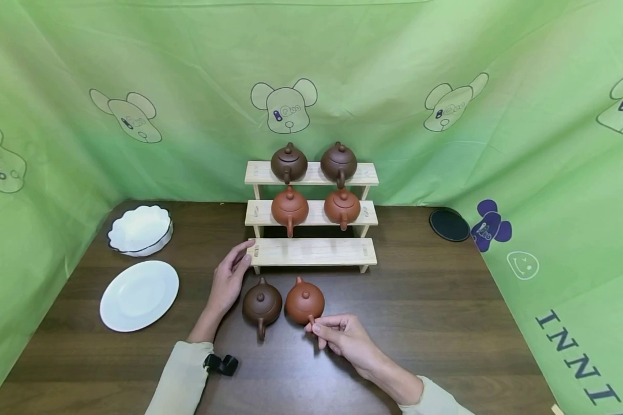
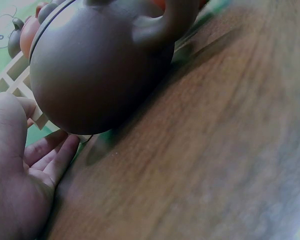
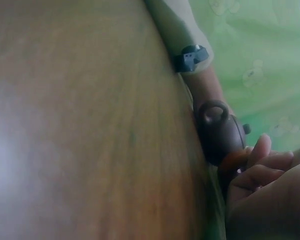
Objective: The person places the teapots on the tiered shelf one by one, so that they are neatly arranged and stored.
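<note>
A reddish-orange teapot (image 1: pixel 304 301) stands on the table, its spout towards the back. My right hand (image 1: pixel 349 341) pinches its handle between thumb and forefinger; in the right wrist view that hand (image 3: pixel 275 185) covers most of the pot. Just left of it is a dark brown teapot (image 1: pixel 262 302), with its handle towards me, large in the left wrist view. My left hand (image 1: pixel 229 279) touches the left end of the lowest step of a wooden three-step stand (image 1: pixel 314 252), its fingers fairly straight. In the left wrist view, the brown pot partly hides where the fingertips meet the stand.
Two brown teapots (image 1: pixel 289 163) sit on the stand's top step, two reddish ones (image 1: pixel 289 206) on the middle step. To the left are a scalloped white bowl (image 1: pixel 141 229) and a white plate (image 1: pixel 139 296). A black round mat (image 1: pixel 449 225) lies at the back right. Green cloth (image 1: pixel 197 69) surrounds the table.
</note>
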`<state>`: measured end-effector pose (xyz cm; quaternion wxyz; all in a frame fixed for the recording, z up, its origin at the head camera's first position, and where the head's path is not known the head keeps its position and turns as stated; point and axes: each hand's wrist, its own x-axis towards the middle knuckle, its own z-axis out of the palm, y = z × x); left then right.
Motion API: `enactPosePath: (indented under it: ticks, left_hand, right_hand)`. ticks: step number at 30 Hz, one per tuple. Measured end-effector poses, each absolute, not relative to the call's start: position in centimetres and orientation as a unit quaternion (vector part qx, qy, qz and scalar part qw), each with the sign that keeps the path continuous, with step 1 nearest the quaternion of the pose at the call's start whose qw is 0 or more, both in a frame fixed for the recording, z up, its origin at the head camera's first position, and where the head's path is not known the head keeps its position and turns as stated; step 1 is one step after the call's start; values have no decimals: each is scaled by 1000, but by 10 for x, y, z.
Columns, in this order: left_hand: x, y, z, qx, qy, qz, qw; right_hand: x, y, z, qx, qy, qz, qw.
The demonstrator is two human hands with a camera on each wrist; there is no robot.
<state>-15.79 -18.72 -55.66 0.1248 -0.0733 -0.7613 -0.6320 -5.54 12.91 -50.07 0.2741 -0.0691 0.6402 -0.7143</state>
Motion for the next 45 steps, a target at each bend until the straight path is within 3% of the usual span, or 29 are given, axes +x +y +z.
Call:
enactPosePath:
  ticks: [12, 26, 34, 45]
  left_hand:
    - [-153, -183, -547, -66, -758, -637, 125]
    - [-161, -188, -561, -72, -749, -648, 122]
    - [-153, -182, -545, -64, -754, -642, 123]
    - [-158, -185, -555, -67, -752, -645, 122]
  right_hand:
    - [-63, 123, -486, -82, 658, -716, 219]
    - [-92, 104, -482, -71, 663, -728, 159]
    - [-100, 95, -478, -75, 662, -732, 141]
    - [-112, 78, -479, -68, 660, -738, 124]
